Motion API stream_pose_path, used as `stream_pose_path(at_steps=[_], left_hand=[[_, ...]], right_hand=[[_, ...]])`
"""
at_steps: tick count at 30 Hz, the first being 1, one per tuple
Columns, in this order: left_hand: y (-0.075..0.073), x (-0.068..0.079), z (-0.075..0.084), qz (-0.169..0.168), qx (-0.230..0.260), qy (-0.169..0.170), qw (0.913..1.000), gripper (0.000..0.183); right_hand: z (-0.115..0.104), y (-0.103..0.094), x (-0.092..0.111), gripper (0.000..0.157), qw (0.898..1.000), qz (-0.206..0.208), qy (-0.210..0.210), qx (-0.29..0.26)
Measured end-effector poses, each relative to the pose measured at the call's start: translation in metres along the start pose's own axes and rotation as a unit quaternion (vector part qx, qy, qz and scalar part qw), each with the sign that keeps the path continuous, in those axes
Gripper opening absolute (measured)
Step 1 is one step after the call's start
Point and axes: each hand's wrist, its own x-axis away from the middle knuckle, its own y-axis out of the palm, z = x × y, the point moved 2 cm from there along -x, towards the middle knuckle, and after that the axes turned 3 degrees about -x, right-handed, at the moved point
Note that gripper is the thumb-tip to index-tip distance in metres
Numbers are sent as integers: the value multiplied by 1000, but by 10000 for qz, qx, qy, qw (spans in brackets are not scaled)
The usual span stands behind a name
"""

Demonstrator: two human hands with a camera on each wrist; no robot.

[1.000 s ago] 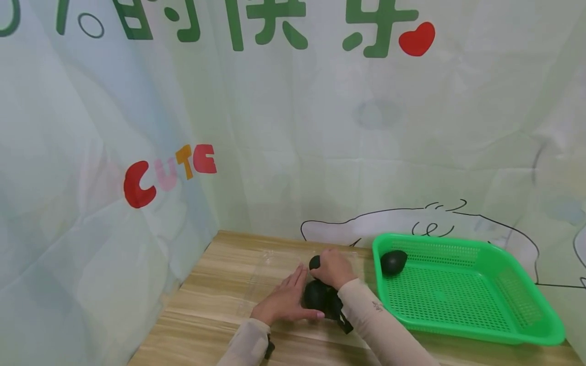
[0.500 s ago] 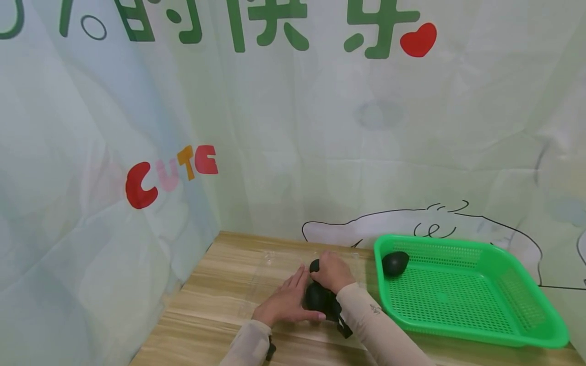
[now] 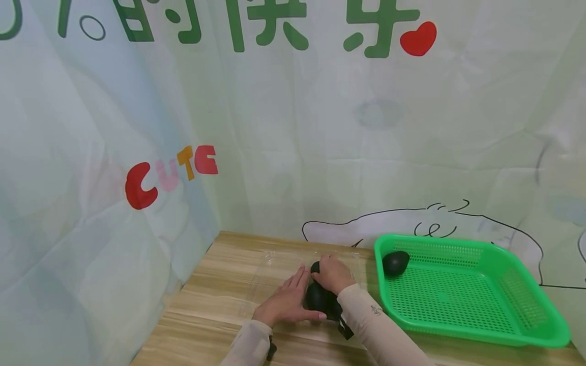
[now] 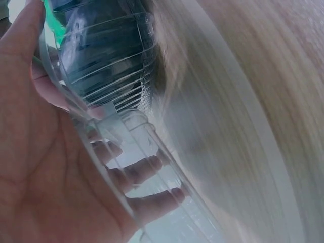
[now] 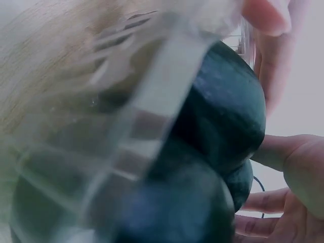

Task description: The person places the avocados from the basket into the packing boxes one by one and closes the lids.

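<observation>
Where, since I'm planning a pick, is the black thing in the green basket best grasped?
Take the black thing, probably, around its rounded middle, from above and right: the left wall of the green basket stands close beside it.

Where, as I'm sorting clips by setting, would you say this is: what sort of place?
Probably a makeshift recording corner or booth, though the wider surroundings are out of view. Creased sheeting with colourful printed lettering backs a wood-grain table on two sides, and a green plastic basket stands on it.

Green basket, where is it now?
In the head view, the green basket sits on the right of the wooden table, just right of the right hand. It holds one black object.
</observation>
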Motion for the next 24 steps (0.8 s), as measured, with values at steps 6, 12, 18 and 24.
stream_pose_path(at_steps=[6, 12, 18, 24], left_hand=[[0, 0, 1, -18, 6, 14, 10000, 124], [0, 0, 2, -4, -52, 31, 10000, 124], [-1, 1, 3, -6, -90, 43, 9999, 124], [-2, 2, 2, -3, -91, 12, 10000, 123]], right_hand=[[0, -5, 4, 45, 9998, 160, -122, 27], [1, -8, 5, 43, 9991, 340, -247, 6], [4, -11, 7, 42, 9990, 321, -293, -70], [5, -18, 10, 41, 9987, 262, -355, -246]])
